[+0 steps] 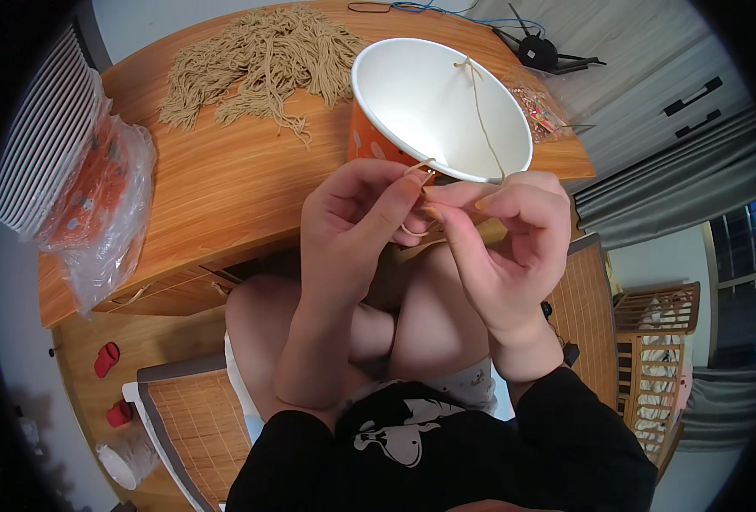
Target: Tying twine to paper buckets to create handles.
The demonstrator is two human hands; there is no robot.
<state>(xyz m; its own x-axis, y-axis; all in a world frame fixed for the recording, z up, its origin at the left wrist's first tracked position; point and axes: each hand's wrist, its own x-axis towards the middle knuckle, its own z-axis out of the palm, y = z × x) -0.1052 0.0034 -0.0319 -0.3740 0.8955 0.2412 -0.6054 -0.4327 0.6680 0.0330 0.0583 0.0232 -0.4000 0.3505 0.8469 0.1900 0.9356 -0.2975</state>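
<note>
A large paper bucket, white inside and orange outside, stands tilted toward me at the table's near edge. A thin beige cord is fastened at its far rim and hangs across the inside to the near rim. At that near rim, my left hand pinches a loop of the cord between thumb and fingers. My right hand meets it there, thumb and forefinger closed on the cord's end. The fingertips nearly touch and partly hide how the cord passes through the rim.
A heap of beige cords lies at the back of the wooden table. Nested buckets in clear plastic lie at the left. Behind the bucket are a black router and a small plastic bag. Drawers sit under the tabletop.
</note>
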